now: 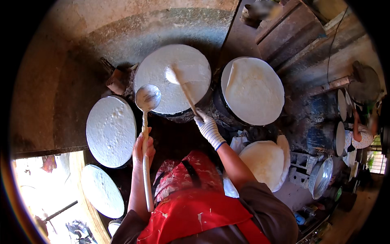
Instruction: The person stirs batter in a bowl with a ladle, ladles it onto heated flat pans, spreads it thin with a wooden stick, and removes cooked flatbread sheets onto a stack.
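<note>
My left hand [144,148] is bare and closed around the light handle of a metal ladle [148,97], held upright with its bowl over the near edge of the middle round griddle. My right hand [208,126], in a striped knit glove, grips a wooden-handled tool [185,90]. That tool's blurred white head rests on or just over the white batter [158,61] coating the middle griddle. On the right griddle lies a pale flatbread [256,91], one edge folded. Bubbled white batter [111,131] covers the left griddle.
A brick [116,82] sits between the left and middle griddles. Another white-coated round [102,191] is at lower left. Large flatbreads [262,163] are stacked at right, near concrete blocks [300,167] and a metal basin [321,178]. A person [361,135] stands by more griddles at far right.
</note>
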`<action>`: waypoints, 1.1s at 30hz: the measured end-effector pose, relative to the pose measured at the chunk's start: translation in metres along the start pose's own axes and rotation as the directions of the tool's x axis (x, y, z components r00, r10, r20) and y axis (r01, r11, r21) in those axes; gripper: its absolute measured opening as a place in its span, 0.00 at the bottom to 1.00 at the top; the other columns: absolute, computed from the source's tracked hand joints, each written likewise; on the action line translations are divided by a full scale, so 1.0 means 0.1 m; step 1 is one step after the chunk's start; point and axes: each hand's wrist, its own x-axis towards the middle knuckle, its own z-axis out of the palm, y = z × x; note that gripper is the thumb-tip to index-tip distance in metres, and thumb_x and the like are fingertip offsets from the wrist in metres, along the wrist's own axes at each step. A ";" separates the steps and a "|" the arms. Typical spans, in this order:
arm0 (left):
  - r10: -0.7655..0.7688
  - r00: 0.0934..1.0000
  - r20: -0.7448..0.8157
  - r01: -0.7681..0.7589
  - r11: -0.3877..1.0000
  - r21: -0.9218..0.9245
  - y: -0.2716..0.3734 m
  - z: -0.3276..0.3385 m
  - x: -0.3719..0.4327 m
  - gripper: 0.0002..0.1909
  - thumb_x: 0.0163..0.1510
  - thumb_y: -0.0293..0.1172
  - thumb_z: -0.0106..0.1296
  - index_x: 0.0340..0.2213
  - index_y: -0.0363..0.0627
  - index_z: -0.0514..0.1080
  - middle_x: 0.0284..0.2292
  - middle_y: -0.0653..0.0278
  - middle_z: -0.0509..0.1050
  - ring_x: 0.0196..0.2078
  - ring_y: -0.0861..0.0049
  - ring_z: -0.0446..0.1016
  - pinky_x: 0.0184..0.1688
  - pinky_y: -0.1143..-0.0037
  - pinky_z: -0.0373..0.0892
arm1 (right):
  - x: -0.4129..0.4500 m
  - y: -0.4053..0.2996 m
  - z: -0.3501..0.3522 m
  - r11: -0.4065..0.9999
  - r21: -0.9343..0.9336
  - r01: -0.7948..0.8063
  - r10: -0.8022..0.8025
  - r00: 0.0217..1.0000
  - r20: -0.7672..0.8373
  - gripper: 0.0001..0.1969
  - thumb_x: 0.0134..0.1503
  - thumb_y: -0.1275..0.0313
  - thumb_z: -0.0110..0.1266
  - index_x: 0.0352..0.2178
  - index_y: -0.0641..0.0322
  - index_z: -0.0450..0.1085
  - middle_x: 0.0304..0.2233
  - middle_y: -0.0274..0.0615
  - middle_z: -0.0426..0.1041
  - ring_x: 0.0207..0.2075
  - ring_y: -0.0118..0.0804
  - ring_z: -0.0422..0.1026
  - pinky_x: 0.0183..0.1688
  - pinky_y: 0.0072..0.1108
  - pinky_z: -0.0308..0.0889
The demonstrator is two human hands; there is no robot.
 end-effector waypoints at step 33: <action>-0.280 0.953 0.115 0.300 0.817 -0.492 0.03 0.71 1.32 0.07 0.53 0.23 0.35 0.21 0.38 0.56 0.14 0.68 0.58 0.12 0.86 0.59 0.13 0.85 0.62 | -0.64 -0.30 0.36 0.909 -0.291 0.299 -0.331 0.941 -0.068 0.27 0.52 0.73 0.45 0.53 0.46 0.50 0.22 0.49 0.67 0.18 0.50 0.65 0.21 0.35 0.61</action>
